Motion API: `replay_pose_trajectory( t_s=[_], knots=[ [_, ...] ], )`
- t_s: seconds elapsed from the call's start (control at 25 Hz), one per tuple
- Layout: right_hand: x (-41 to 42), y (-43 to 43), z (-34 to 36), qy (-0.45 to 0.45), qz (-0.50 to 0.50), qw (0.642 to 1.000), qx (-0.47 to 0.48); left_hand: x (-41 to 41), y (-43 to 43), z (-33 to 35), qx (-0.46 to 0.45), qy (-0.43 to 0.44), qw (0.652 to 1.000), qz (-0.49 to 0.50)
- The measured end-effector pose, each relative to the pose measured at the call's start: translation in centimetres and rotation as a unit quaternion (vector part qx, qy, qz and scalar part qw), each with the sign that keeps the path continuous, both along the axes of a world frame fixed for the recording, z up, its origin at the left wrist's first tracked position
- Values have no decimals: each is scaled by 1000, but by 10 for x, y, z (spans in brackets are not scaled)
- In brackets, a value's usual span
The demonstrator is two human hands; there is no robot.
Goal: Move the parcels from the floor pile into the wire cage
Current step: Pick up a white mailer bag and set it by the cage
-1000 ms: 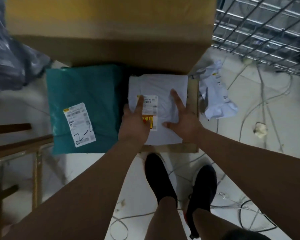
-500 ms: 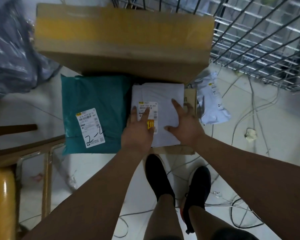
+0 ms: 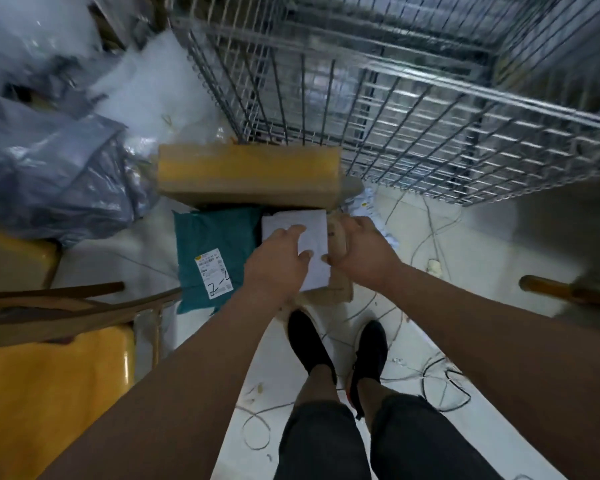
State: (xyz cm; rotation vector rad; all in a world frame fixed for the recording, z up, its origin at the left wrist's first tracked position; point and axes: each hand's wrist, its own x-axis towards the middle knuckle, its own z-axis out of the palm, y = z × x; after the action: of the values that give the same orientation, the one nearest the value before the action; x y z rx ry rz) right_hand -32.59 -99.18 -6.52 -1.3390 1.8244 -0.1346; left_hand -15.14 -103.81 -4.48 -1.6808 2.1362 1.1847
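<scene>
Gripping white parcel (image 3: 311, 233) is right hand (image 3: 365, 255), left hand (image 3: 274, 262) flat; cardboard box (image 3: 250, 174) fronts cage (image 3: 465, 94).

Bare forearms (image 3: 187, 375), dark shorts (image 3: 321, 441), black shoes (image 3: 307, 341), possibly red-trimmed heel

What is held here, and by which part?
White parcel and the cardboard under it, gripped at their right edge by the right hand; the left hand rests on top.

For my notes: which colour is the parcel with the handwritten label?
The parcel is teal green; head view.
</scene>
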Motion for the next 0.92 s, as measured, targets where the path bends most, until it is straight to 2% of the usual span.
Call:
replay_pose_trajectory(
  t_s=[0.24, 0.4, 0.52, 0.72, 0.92],
  knots=[
    [-28, 30, 145, 0, -30, 1000, -6, -22, 12, 131, 44, -32, 995, -81],
    [-33, 65, 204, 1, -59, 998, 6, -43, 27, 212, -1, -25, 985, -169],
    [-42, 95, 244, -8, -129, 992, 3, -63, 33, 264, -20, -17, 970, -240],
    [-75, 143, 314, -8, -196, 980, -18, -120, 54, 334, -15, -8, 949, -316],
    [-128, 208, 362, 21, -266, 963, -47, -187, 102, 368, -44, 31, 923, -380]
  ],
)
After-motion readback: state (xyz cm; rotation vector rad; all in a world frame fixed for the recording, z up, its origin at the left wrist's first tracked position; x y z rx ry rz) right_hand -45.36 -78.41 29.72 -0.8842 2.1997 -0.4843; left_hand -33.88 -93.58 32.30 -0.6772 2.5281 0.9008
